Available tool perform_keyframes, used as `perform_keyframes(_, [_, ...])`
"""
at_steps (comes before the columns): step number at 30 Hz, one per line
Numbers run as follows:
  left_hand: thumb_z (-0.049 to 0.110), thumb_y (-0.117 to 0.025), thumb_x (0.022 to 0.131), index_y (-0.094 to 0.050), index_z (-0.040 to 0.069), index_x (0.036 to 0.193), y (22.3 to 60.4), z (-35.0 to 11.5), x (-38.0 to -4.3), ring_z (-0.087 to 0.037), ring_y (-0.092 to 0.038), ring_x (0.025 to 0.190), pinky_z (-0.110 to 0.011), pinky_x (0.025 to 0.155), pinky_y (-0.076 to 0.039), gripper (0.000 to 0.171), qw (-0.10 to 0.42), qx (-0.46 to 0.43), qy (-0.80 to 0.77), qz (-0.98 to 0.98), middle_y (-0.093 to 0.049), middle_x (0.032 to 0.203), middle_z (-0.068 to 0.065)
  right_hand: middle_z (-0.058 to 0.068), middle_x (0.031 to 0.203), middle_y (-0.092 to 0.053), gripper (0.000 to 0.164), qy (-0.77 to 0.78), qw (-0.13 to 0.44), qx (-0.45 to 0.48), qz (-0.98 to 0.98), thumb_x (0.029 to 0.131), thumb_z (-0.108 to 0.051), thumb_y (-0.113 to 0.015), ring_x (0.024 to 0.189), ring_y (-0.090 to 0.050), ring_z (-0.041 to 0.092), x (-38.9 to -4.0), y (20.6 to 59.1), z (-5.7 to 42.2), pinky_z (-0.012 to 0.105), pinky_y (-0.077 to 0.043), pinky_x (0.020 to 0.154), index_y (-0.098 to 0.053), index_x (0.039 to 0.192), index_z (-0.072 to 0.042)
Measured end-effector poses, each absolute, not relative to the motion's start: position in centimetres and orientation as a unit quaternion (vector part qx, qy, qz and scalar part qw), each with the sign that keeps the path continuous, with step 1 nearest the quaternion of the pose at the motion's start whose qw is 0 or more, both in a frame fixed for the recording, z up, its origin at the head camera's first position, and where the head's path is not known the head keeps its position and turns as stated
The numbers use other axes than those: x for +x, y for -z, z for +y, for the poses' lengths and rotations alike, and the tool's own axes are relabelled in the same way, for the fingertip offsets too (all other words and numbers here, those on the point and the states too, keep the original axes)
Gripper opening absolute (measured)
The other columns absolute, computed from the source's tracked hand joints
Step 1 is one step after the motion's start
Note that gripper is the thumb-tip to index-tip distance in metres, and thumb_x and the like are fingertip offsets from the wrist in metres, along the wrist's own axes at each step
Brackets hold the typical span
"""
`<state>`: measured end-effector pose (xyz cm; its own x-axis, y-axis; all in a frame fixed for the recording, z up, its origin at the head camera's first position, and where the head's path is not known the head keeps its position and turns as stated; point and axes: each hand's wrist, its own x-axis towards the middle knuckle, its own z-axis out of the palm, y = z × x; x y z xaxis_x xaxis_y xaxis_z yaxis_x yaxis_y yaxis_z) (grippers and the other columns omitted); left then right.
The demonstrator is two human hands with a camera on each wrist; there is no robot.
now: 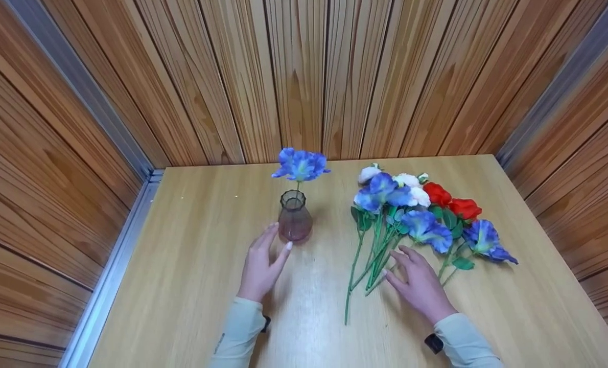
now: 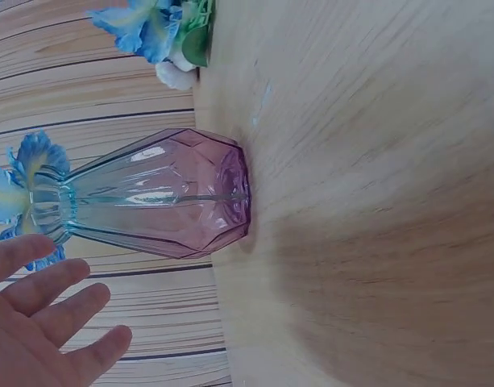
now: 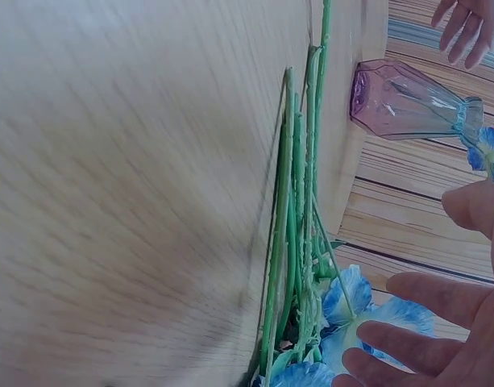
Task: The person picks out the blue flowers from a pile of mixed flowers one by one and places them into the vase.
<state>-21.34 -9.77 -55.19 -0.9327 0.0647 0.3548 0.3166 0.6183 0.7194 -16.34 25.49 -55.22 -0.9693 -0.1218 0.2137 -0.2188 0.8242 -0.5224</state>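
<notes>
A glass vase (image 2: 150, 193), bluish at the neck and pink at the base, stands upright on the table with one blue flower (image 1: 302, 164) in it. My left hand (image 1: 264, 266) is beside the vase on its near left, fingers spread and holding nothing. My right hand (image 1: 419, 281) hovers over the near side of a pile of artificial flowers, its fingers loosely bent and apart. Green stems (image 3: 287, 218) lie just left of that hand, pointing toward me. In the pile are blue flowers (image 1: 426, 231), white flowers (image 1: 411, 186) and red roses (image 1: 465, 208).
The pile covers the right part of the wooden table (image 1: 191, 286). Wood-plank walls (image 1: 304, 76) rise behind the table and on both sides. A metal rail (image 1: 115, 271) runs along the left edge.
</notes>
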Motion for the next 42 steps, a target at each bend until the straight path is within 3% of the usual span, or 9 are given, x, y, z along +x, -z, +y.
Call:
perform_keyframes(7, [0.051, -0.052, 0.094, -0.044, 0.009, 0.143, 55.3, -9.8, -20.3, -0.025, -0.035, 0.136, -0.051, 0.113, -0.019, 0.065, 0.158, -0.118, 0.394, -0.898, -0.040, 0.147, -0.007, 0.023, 0.140, -0.044, 0.053, -0.280, 0.087, 0.086, -0.952, 0.088, -0.029, -0.070, 0.126, -0.041, 0.042, -17.2, 54.9, 25.6, 0.059, -0.037, 0.100, -0.056, 0.132, -0.003])
perform_keyframes(15, [0.048, -0.054, 0.094, -0.040, 0.012, 0.146, 55.4, -9.9, -19.3, -0.025, -0.033, 0.137, -0.051, 0.114, -0.016, 0.065, 0.144, -0.119, 0.377, -0.907, -0.037, 0.149, -0.005, 0.021, 0.141, -0.043, 0.054, -0.280, 0.086, 0.090, -0.952, 0.088, -0.030, -0.070, 0.128, -0.039, 0.042, -18.1, 54.4, 25.2, 0.059, -0.035, 0.101, -0.056, 0.132, -0.003])
perform_keyframes(25, [0.038, -0.066, 0.089, -0.044, 0.010, 0.143, 55.8, -8.8, -18.4, -0.033, -0.034, 0.135, -0.052, 0.113, -0.017, 0.065, 0.167, -0.167, 0.316, -0.919, -0.039, 0.148, -0.012, 0.022, 0.138, -0.045, 0.054, -0.280, 0.100, 0.098, -0.950, 0.088, -0.032, -0.069, 0.125, -0.043, 0.041, -19.1, 54.3, 25.3, 0.057, -0.036, 0.101, -0.056, 0.132, -0.003])
perform_keyframes(28, [0.035, -0.068, 0.088, -0.047, 0.008, 0.141, 56.4, -8.4, -18.1, -0.034, -0.037, 0.133, -0.054, 0.110, -0.022, 0.063, 0.177, -0.181, 0.313, -0.915, -0.042, 0.145, -0.014, 0.022, 0.137, -0.046, 0.054, -0.282, 0.099, 0.094, -0.950, 0.088, -0.031, -0.070, 0.124, -0.043, 0.041, -19.6, 54.2, 25.3, 0.057, -0.036, 0.101, -0.056, 0.131, -0.002])
perform_keyframes(42, [0.036, -0.066, 0.089, -0.048, 0.007, 0.140, 57.1, -7.8, -17.0, -0.030, -0.037, 0.134, -0.057, 0.107, -0.027, 0.061, 0.146, -0.188, 0.336, -0.912, -0.040, 0.147, -0.011, 0.023, 0.137, -0.044, 0.054, -0.285, 0.061, 0.072, -0.954, 0.089, -0.030, -0.068, 0.125, -0.041, 0.044, -22.1, 54.4, 25.8, 0.060, -0.034, 0.101, -0.053, 0.134, -0.002])
